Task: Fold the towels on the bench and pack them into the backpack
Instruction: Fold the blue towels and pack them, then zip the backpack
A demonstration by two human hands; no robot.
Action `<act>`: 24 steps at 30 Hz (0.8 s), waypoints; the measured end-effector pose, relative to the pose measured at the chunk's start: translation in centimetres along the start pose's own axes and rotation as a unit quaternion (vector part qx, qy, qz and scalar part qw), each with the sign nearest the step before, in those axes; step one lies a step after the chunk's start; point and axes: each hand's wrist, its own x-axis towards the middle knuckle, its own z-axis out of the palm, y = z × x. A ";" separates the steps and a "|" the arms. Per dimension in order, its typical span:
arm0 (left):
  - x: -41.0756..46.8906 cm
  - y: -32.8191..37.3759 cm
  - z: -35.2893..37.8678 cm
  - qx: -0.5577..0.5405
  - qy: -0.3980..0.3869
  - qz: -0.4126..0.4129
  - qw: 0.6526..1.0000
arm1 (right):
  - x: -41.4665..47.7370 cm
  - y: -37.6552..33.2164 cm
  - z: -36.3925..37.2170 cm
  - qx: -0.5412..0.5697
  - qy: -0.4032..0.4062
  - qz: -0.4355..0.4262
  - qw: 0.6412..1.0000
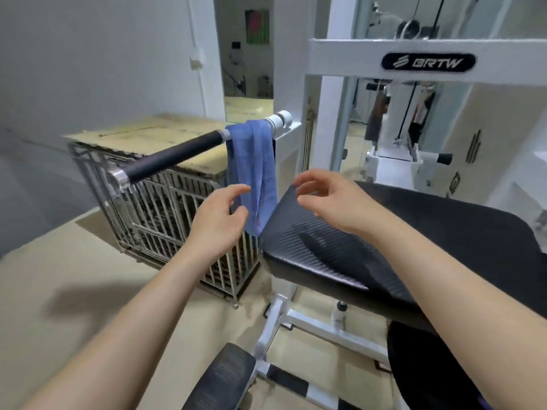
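Fingers (236,192) of our left hand (214,220) spread beside the hanging blue towel (251,170), right hand (328,196) likewise unclenched above the bench (414,244): towel draped over the bar (174,156); we should lift it clear by both ends.

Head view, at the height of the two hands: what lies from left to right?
Metal wire cage → left hand → blue towel hanging over the bar → right hand → black ribbed bench pad.
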 end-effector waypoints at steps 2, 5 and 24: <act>3.0 -1.0 0.9 0.019 -0.005 -0.009 1.000 | 5.2 1.4 1.7 -0.003 -0.026 0.025 0.999; 7.8 -2.2 2.7 0.038 -0.013 -0.021 0.999 | 12.1 3.3 4.0 0.072 -0.041 0.085 0.993; 14.2 -0.3 0.0 0.054 0.089 0.233 0.967 | 19.1 0.6 6.0 -0.075 -0.121 -0.103 0.984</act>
